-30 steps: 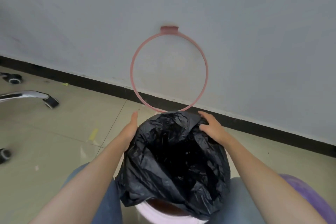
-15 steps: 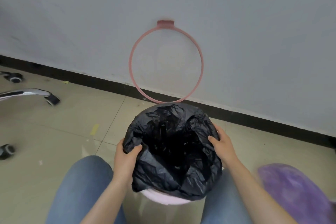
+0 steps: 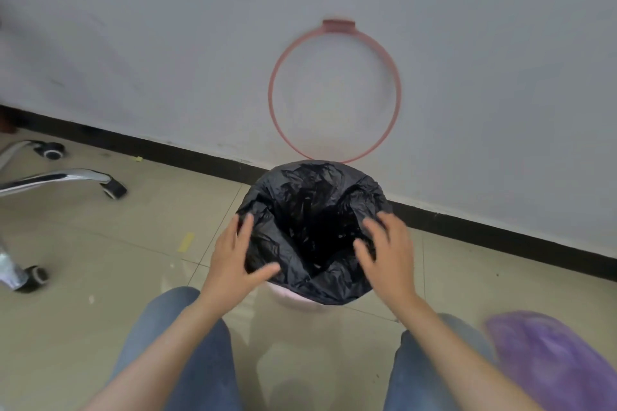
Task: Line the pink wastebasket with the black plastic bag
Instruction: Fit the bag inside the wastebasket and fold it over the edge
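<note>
Black plastic bag [image 3: 314, 227] covers pale pink wastebasket [image 3: 300, 304]; pink ring [image 3: 334, 93] on grey-white wall [image 3: 167, 43], black skirting [image 3: 167, 150], beige floor tiles [image 3: 100, 243], blue jeans [image 3: 180, 354].

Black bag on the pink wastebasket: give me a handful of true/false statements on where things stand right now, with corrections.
1. The black bag is open at the top and draped over the wastebasket's rim. True.
2. The pink wastebasket is wholly hidden by the bag. False: a pale pink strip of its wall shows below the bag on the near side.
3. The left hand is spread open at the bag's left side. True.
4. The right hand is clenched in a fist around the bag. False: its fingers are spread, at the bag's right side.
5. The pink ring sits clamped over the bag. False: it stands against the wall behind the basket.
</note>
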A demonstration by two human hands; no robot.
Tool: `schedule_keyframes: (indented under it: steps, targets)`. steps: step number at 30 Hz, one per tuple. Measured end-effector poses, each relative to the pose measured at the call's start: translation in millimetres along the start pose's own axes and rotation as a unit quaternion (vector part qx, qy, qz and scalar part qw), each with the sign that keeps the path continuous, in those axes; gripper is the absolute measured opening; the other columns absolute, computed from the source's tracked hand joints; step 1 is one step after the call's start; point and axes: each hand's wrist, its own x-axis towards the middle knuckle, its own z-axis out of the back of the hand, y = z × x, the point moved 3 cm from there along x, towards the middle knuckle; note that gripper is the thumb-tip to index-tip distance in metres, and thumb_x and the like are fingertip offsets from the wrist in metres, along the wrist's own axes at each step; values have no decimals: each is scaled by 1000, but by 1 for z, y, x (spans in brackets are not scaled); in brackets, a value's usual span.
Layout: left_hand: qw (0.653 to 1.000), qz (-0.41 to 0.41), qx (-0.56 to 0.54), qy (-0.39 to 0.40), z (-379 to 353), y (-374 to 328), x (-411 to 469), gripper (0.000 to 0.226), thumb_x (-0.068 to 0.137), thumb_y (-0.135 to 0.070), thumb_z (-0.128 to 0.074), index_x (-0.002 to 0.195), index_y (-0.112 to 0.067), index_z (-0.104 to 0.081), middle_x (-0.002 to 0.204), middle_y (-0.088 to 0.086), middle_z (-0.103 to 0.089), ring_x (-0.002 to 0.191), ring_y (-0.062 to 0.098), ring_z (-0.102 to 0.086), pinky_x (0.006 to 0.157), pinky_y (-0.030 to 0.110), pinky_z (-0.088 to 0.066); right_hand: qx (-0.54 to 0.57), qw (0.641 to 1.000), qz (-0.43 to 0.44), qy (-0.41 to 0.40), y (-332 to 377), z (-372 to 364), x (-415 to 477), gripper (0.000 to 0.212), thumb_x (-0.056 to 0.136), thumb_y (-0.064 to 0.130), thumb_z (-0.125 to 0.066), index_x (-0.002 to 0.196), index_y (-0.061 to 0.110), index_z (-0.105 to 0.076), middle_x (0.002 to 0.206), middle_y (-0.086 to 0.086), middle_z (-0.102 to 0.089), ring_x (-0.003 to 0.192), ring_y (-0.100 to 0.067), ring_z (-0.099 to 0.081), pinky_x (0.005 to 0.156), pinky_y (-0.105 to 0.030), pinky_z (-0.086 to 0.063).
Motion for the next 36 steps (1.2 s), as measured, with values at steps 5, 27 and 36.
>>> schedule_keyframes:
  steps: [5, 27, 36]
  targets:
    - [960, -81, 250, 93, -13, 29, -9, 108, 64, -41, -78, 141, -16, -6, 147, 32, -21, 132, 42, -36, 95, 44, -48, -147, 932, 271, 189, 19, -13, -59, 54, 66, 43, -72, 112, 24, -51, 113, -7, -68, 113, -25, -49, 89, -40, -51]
    - [958, 116, 260, -33, 19, 15, -8, 26, 90, -15, -40, 103, -6, -61, 114, 17, -61, 111, 35, -52, 81, 39, -43, -89, 930, 336, 118, 13, 18, -66, 28, 96, 28, -30, 95, 14, -54, 71, -3, -60, 70, -18, -39, 57, -26, -37]
    - [989, 127, -81, 6, -17, 1, 18, 90, 88, -45, -48, 144, -15, 16, 158, 6, 10, 145, 21, 4, 118, 38, -8, 199, 923, -218, 247, -15, -3, -3, 73, 93, 35, -43, 143, 21, 7, 156, -2, 11, 142, -15, 6, 113, -30, -1]
